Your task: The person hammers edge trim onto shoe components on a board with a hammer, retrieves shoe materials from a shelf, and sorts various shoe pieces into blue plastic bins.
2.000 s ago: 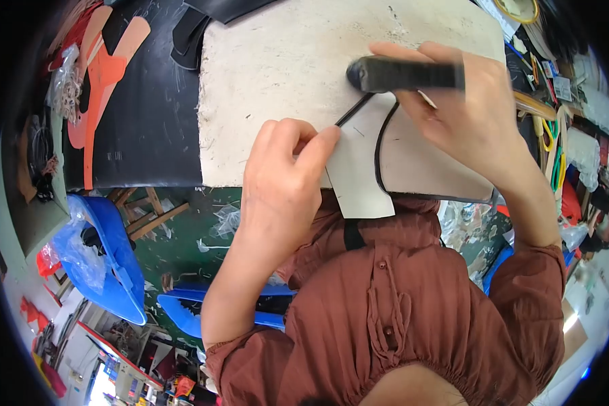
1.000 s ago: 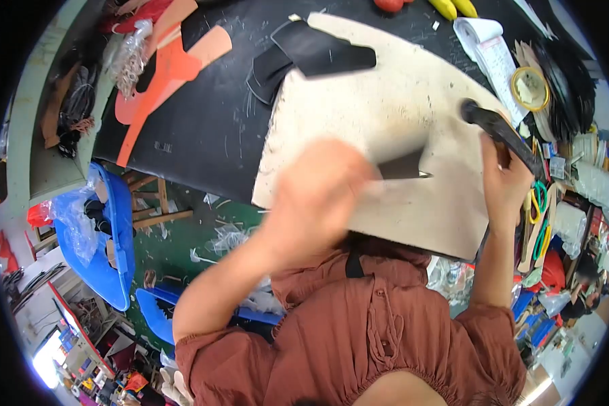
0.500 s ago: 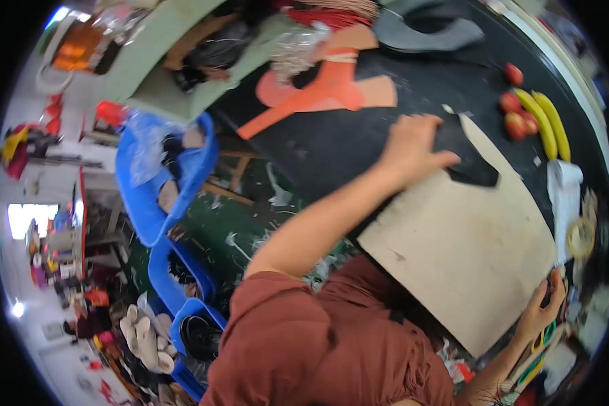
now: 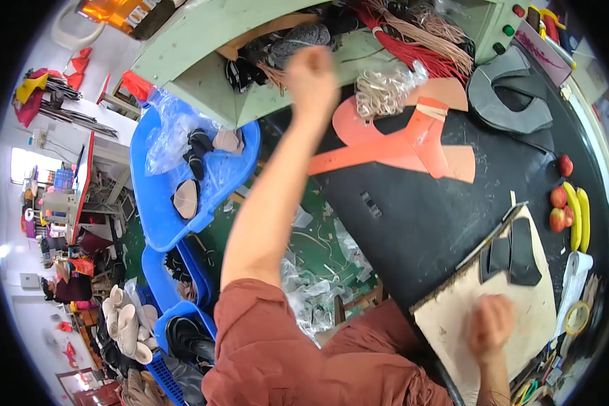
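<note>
My left hand (image 4: 311, 78) is smeared by motion in front of the open shelf of a pale green cabinet, near a grey coil (image 4: 303, 40); what it holds, if anything, cannot be made out. Over a beige board (image 4: 453, 325) at the lower right, my right hand (image 4: 490, 326) has its fingers curled closed, and whatever is inside them is hidden. Dark flat pieces (image 4: 521, 254) lie on the board just beyond that hand. Orange-pink cut sheets (image 4: 419, 145) rest on the black table between the two hands.
The green cabinet (image 4: 203, 91) holds cords and a red bundle (image 4: 419, 47). Grey curved pieces (image 4: 507, 101), bananas (image 4: 575, 216), red fruit (image 4: 558, 197) and a tape roll (image 4: 577, 318) are on the black table (image 4: 386, 237). Blue tubs (image 4: 145, 203) stand left, above a scrap-strewn floor.
My left hand has left the board and risen to the cabinet shelf. My right hand has moved from the board's edge to above its surface. The view has shifted, and the board sits lower.
</note>
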{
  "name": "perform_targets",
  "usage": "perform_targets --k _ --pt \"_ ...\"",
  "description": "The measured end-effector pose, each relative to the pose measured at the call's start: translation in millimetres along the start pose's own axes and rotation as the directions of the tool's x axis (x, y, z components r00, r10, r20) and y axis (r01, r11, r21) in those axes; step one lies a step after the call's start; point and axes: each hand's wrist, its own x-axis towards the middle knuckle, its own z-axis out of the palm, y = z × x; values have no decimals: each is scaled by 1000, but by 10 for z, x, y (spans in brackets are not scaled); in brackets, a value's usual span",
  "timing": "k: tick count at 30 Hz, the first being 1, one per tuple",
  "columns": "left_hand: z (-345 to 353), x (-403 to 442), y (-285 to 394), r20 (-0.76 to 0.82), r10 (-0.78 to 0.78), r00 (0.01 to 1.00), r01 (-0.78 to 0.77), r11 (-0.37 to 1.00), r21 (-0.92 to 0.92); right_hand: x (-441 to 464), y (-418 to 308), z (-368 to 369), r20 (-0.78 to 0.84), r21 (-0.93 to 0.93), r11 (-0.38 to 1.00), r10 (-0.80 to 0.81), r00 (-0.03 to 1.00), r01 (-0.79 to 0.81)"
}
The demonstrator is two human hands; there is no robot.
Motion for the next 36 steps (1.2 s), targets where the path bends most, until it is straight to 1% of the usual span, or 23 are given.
perform_targets --k 1,2,4,7,10,11,13,15,16,17,18,20,21,24,26,28,29,31,32,33,34,35,36 --pt "-119 279 -187 -104 -130 986 141 985 102 78 -122 55 40 -19 999 39 998 -38" --pt "-159 544 -478 -231 -207 951 242 961 134 172 -240 105 76 -40 996 80 994 -77" --pt "-293 1003 -1166 -249 -242 938 301 924 236 269 -293 167 123 -46 990 140 982 -135" --pt "-206 1446 -1489 -270 -497 825 461 867 -189 274 -285 152 165 -17 982 189 968 -188" --pt "-121 1762 -1811 -167 -722 671 532 626 -570 259 -278 151 178 -15 975 223 958 -224" --pt "-112 1843 -1982 -80 -703 706 563 627 -538 230 -261 156 182 -5 972 230 956 -233" --pt "-139 1966 -2073 19 -655 756 619 705 -347 204 -247 155 195 1 968 246 949 -251" --pt "-156 2036 -2237 -19 -367 930 366 930 -40 196 -234 139 201 11 966 251 947 -258" --pt "-164 2065 -2286 -37 -208 978 210 971 115 208 -231 143 196 20 966 249 949 -258" --pt "-257 2101 -2329 17 12 1000 -18 900 436 206 -235 149 190 32 966 245 951 -255" --pt "-333 2108 -2258 138 208 968 -245 685 686 189 -237 155 196 44 960 263 945 -277" --pt "-363 2037 -2217 145 145 979 -204 773 601 157 -246 159 197 59 945 305 932 -322" --pt "-347 1997 -2240 149 112 982 -177 815 552 167 -244 155 197 24 954 288 937 -298" --pt "-392 2011 -2517 185 -100 978 -2 875 484 190 -260 134 214 22 949 303 928 -315" --pt "-434 2076 -2673 224 -136 965 -54 734 677 213 -261 128 200 23 958 275 940 -285" --pt "-398 1880 -2143 139 53 989 -146 512 847 258 -247 127 190 23 965 251 949 -260" --pt "-435 1963 -2259 179 194 964 -251 461 851 270 -248 121 189 22 966 248 950 -256" --pt "-609 2187 -2466 273 451 850 -435 308 846 244 -266 111 197 39 959 268 943 -281" --pt "-704 2187 -2466 206 292 934 -341 560 755 219 -267 118 201 57 950 289 936 -306" --pt "-816 2149 -2242 170 107 979 -191 759 622 197 -273 125 205 76 941 310 928 -331" --pt "-897 2113 -2115 178 -18 984 -73 868 491 192 -271 136 207 82 943 301 931 -324" --pt "-977 2074 -1981 184 -143 973 70 932 355 196 -265 136 207 84 945 293 933 -315" --pt "-1012 2034 -1904 207 -201 958 148 958 245 200 -264 125 205 82 948 286 936 -308"
